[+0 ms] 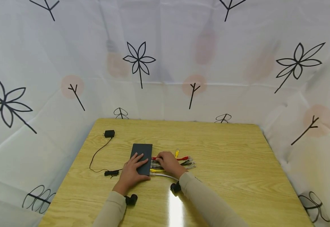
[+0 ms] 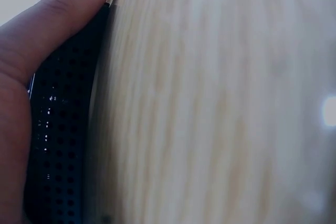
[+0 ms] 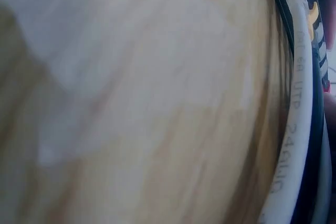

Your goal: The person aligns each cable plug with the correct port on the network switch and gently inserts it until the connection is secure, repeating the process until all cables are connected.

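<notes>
A flat dark network switch point(image 1: 143, 149) lies on the table. My left hand point(image 1: 133, 170) rests spread on its top, with the thumb along its near side. In the left wrist view, the thumb point(image 2: 58, 19) lies over the switch's perforated side wall point(image 2: 63, 129). My right hand point(image 1: 169, 163) is at the switch's right side, fingers curled over the row of plugs, pinching a red network cable point(image 1: 184, 158). The fingertips are partly hidden. Below it, a yellow cable plug point(image 1: 156, 170) and a white network cable point(image 1: 165, 175) run into the same side.
A black power adapter point(image 1: 109, 133) lies at the back left, its thin cord point(image 1: 92, 160) looping to a black bundled part point(image 1: 111, 173) beside the switch. Several short cables with clear plugs point(image 1: 191, 164) fan out right of the right hand. A yellow plug point(image 1: 177, 153) points up behind it.
</notes>
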{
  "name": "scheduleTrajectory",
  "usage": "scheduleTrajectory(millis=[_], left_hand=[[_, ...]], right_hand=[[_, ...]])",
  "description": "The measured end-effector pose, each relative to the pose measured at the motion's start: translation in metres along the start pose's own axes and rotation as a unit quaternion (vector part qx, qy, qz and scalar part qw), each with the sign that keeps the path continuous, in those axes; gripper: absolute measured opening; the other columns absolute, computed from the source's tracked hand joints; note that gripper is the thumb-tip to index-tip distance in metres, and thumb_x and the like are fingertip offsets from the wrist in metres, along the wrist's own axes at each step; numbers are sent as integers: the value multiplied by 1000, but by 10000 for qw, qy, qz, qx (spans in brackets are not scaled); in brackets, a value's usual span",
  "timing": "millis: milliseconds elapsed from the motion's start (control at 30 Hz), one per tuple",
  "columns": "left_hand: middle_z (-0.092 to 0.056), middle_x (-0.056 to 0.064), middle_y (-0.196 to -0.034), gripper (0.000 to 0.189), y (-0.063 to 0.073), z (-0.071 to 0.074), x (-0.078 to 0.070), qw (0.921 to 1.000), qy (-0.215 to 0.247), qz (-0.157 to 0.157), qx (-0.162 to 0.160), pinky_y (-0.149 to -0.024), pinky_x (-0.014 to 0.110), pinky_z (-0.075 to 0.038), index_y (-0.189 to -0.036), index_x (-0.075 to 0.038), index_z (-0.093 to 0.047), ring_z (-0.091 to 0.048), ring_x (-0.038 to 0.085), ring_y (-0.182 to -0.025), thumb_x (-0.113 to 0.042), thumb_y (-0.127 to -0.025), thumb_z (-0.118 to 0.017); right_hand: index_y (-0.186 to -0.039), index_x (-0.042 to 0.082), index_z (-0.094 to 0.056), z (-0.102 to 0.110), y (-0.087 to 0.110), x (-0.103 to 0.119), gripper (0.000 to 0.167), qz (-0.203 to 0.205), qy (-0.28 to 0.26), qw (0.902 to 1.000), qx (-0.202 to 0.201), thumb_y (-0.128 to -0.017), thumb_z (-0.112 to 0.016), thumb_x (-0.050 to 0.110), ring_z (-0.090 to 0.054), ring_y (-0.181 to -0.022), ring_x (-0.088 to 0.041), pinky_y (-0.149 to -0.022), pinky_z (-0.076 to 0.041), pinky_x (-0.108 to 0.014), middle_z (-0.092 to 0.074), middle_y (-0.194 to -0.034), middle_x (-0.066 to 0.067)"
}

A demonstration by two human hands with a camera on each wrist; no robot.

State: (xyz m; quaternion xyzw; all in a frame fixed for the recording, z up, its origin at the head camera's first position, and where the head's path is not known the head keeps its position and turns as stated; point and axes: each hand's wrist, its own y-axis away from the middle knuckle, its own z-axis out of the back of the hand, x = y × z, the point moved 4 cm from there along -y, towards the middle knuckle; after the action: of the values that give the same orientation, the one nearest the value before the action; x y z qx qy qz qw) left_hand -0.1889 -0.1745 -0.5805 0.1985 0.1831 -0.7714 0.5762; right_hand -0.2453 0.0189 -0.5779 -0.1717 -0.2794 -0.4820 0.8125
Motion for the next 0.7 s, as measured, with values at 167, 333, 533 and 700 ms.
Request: scheduleTrajectory(millis=[167, 333, 533, 700], left_hand=[[-36, -8, -156, 83, -1, -1, 2, 10000, -15, -21, -17, -113, 64, -24, -139, -36, -53, -19, 24, -151, -64, -65, -78], [-36, -8, -156, 83, -3, -1, 2, 10000, -46, -28, -13, -114, 61, -24, -139, -36, -53, -19, 24, -150, -64, -65, -79], [-37, -5, -156, 83, -5, 0, 1, 9997, -96, -206, -13, -115, 60, -26, -140, -34, -53, -21, 28, -150, -62, -66, -79], [-39, -2, -155, 83, -5, 2, 0, 9994, -176, -295, 44, -114, 59, -27, -140, -32, -54, -23, 30, -149, -61, -66, -80]], right_hand=[[-99, 14, -72, 1, -4, 0, 20, 53, -62, 9999, 101, -100, -54, 22, -61, -77, -8, -68, -50, -26, -70, -93, 0], [-99, 13, -72, 3, -6, 3, 19, -46, -78, 9999, 135, -100, -55, 21, -62, -79, -10, -70, -51, -27, -70, -94, -1], [-99, 12, -74, 6, -8, 6, 18, -127, -79, 9999, 83, -98, -58, 19, -64, -80, -12, -70, -52, -28, -72, -95, -2], [-97, 12, -74, 5, -9, 6, 17, -297, -176, 9993, 115, -97, -59, 20, -62, -76, -11, -69, -50, -28, -71, -92, -2]])
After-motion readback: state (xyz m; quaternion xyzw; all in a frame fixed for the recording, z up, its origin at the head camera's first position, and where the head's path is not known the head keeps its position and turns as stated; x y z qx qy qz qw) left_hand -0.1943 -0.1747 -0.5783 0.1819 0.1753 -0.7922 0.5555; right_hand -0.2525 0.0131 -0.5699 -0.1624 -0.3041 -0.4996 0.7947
